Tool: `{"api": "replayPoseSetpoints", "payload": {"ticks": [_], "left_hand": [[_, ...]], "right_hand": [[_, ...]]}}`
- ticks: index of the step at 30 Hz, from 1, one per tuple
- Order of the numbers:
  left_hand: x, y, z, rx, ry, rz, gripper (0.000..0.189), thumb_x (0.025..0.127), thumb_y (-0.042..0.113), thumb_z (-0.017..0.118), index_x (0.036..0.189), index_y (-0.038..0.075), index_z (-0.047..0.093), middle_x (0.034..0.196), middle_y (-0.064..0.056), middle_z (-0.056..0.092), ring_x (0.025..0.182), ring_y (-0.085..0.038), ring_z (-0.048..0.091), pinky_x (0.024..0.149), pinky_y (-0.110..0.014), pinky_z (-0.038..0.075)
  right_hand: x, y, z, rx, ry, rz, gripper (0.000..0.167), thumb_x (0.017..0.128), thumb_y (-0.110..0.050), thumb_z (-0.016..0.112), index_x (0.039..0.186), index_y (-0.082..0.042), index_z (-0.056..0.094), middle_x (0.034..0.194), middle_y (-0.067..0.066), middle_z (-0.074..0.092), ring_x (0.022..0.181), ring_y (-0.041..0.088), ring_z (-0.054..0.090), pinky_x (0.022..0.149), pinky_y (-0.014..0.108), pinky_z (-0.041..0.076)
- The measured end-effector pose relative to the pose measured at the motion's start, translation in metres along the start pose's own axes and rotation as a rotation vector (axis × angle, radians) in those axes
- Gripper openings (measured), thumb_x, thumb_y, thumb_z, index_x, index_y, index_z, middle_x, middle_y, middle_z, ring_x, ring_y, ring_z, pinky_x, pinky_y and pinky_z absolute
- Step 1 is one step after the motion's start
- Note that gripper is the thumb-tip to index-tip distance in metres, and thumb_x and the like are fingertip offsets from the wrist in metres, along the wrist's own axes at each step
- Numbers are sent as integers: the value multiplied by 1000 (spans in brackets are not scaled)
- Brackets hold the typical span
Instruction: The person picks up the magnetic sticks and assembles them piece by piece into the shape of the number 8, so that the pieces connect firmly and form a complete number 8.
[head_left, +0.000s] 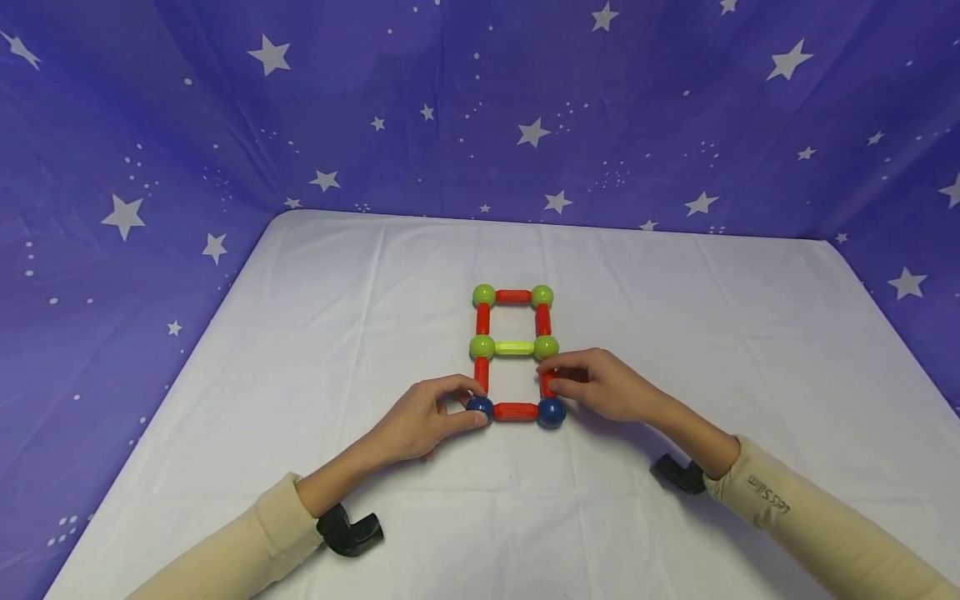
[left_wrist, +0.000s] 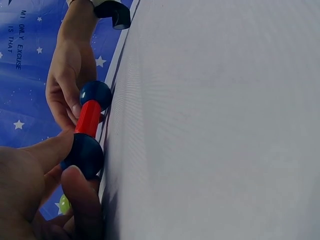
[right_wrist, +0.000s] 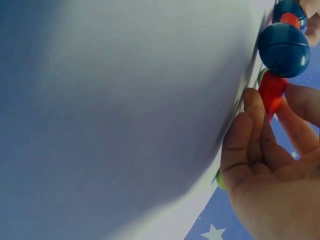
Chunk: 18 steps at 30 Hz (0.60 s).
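A flat ladder-like frame of rods and balls lies on the white cloth, forming two squares one behind the other. Thumb and fingers of my left hand [head_left: 422,421] pinch the left blue ball [left_wrist: 85,156] at the near corner. My right hand [head_left: 613,386] holds the near right red rod [right_wrist: 272,92] between thumb and fingers, just behind the right blue ball [head_left: 552,412]. Another red rod [head_left: 516,412] joins the two blue balls. Across the middle runs a yellow-green rod [head_left: 514,348] between green balls. Red rods and green balls make up the far square.
The white-covered table [head_left: 360,275] extends around the frame on all sides. A purple star-patterned curtain [head_left: 450,167] hangs behind it and at both sides. Black curved pieces [head_left: 349,533] stick out at both wrists, beside the beige sleeves.
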<state>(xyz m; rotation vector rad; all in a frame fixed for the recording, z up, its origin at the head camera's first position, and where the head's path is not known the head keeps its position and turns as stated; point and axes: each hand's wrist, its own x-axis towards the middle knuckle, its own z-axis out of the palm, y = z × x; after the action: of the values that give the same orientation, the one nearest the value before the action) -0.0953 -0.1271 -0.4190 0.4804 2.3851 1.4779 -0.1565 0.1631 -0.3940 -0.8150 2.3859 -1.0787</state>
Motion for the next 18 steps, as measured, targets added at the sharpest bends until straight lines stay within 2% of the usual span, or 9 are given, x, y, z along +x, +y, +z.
{"api": "replayPoseSetpoints", "payload": {"ticks": [12, 18], "left_hand": [[0, -2, 0, -3, 0, -3, 28, 88, 29, 76, 113, 18, 67, 99, -1, 62, 36, -18, 46, 36, -32, 39], [-1, -1, -5, -42, -31, -41, 29, 89, 26, 76, 114, 17, 67, 99, -3, 61, 37, -17, 46, 37, -33, 41]], "right_hand": [[0, 1, 3, -10, 5, 17, 28, 96, -10, 63, 124, -3, 67, 114, 5, 67, 96, 19, 59, 88, 37, 50], [1, -1, 4, -14, -1, -2, 29, 97, -10, 63, 124, -4, 67, 114, 4, 67, 95, 19, 59, 88, 36, 51]]}}
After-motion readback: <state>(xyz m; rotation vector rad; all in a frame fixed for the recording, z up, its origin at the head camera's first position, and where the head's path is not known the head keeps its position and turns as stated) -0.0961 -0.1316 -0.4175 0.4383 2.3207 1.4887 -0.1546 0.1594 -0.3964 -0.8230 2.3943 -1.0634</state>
